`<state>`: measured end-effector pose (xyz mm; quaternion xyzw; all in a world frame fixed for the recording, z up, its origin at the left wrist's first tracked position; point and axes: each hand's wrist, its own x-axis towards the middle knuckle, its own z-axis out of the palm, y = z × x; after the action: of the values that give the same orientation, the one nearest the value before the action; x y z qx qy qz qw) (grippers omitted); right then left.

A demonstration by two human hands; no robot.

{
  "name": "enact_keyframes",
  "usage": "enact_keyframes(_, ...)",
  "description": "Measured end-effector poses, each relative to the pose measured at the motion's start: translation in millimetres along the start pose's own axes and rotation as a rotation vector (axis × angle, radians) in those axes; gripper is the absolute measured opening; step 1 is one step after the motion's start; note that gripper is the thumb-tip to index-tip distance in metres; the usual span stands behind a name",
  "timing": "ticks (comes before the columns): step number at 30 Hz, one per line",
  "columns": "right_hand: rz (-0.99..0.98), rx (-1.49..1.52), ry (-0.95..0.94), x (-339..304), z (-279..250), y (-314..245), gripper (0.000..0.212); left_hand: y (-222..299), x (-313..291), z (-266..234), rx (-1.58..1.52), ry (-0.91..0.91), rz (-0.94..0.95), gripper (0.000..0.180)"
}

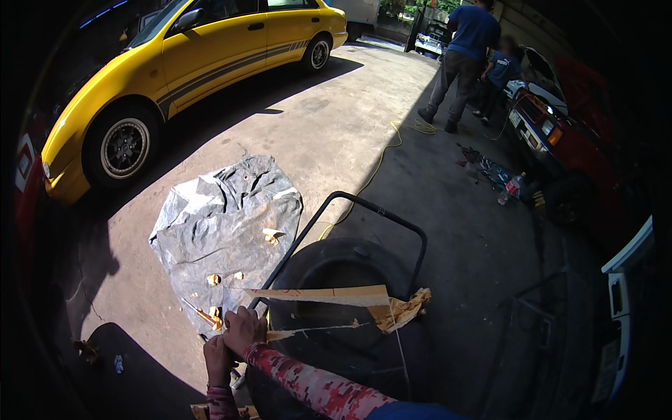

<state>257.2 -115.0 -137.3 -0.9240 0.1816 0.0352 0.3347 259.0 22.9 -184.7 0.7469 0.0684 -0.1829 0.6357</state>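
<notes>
My right hand (245,332) is closed, its arm crossing from the lower right in a red and white patterned sleeve. Just below and touching it is my left hand (218,361), also closed. Both are at the left end of a long tan strip (336,297), like cardboard or wood, beside a black tubular frame (378,208). What the fingers grip is hidden. The strip lies across a black tyre (350,255), with crumpled brown torn material (406,311) at its right end. Near my hands, a thin tool with an orange handle (208,318) rests on a grey tarp (210,259).
A yellow car (210,63) stands at the far left. Tan scraps (271,235) lie on the tarp. A yellow cord (381,157) runs over the concrete. Two people (465,56) stand near a red car (560,140) with its hood up. Clutter (493,175) lies beside it.
</notes>
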Motion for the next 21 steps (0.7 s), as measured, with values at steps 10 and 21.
enact_keyframes(10, -0.012, 0.076, 0.142, -24, 4, -7, 0.030, -18, -8, -5, -0.029, 0.002, 0.127, 0.038)
enact_keyframes(21, -0.390, 0.226, 0.325, -30, 19, 40, 0.021, 24, -38, 25, 0.723, 0.417, 0.723, 0.016)
